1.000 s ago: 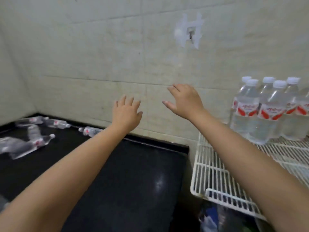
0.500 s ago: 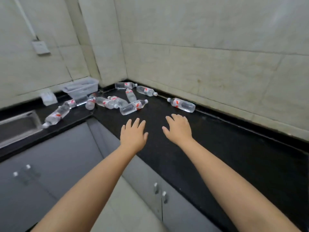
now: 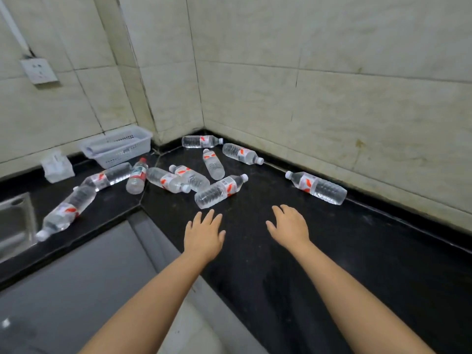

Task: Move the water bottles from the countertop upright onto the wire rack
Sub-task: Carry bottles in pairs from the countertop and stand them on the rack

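Note:
Several clear water bottles with red-and-white labels lie on their sides on the black countertop [image 3: 357,251], clustered in the corner. The nearest bottle [image 3: 219,191] lies just beyond my left hand [image 3: 204,233]. Another bottle [image 3: 316,187] lies alone by the right wall, beyond my right hand [image 3: 290,226]. Both hands hover over the counter, palms down, fingers apart, holding nothing. More bottles [image 3: 67,209] lie along the left stretch of counter. The wire rack is out of view.
A white plastic basket [image 3: 117,146] stands against the left wall, a small white packet [image 3: 57,166] beside it. A steel sink [image 3: 15,221] sits at the far left. Grey cabinet fronts [image 3: 76,290] run below the counter. A wall socket [image 3: 38,71] is upper left.
The view swung left from the wire rack with its upright bottles to the counter corner. Both empty hands moved forward, closer to the lying bottles.

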Motion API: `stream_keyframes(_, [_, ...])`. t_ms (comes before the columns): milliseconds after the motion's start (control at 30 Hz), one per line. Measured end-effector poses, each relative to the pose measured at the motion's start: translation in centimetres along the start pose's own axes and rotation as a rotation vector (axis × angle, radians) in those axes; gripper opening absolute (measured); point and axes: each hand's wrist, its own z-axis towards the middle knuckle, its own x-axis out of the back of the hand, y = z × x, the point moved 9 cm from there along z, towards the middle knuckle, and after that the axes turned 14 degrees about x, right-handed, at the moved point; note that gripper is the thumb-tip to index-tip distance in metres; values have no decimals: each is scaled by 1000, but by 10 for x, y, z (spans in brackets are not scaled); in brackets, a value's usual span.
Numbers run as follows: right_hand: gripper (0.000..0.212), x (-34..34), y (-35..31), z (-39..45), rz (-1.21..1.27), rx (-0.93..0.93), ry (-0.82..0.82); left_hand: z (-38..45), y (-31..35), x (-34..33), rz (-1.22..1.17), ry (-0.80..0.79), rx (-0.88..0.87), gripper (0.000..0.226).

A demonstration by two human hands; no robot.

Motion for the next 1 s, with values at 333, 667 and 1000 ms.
stream_keyframes(333, [50, -44, 64, 104, 1, -178, -61, 169, 9, -33, 73, -70, -149, 48])
stream_keyframes(667, [53, -68, 123, 135, -16, -542, -113, 292, 61, -80, -34, -269, -359, 50])
stream_keyframes(1000, [48, -55, 186, 172, -149, -648, -161, 326, 121, -87, -148, -270, -467, 55])
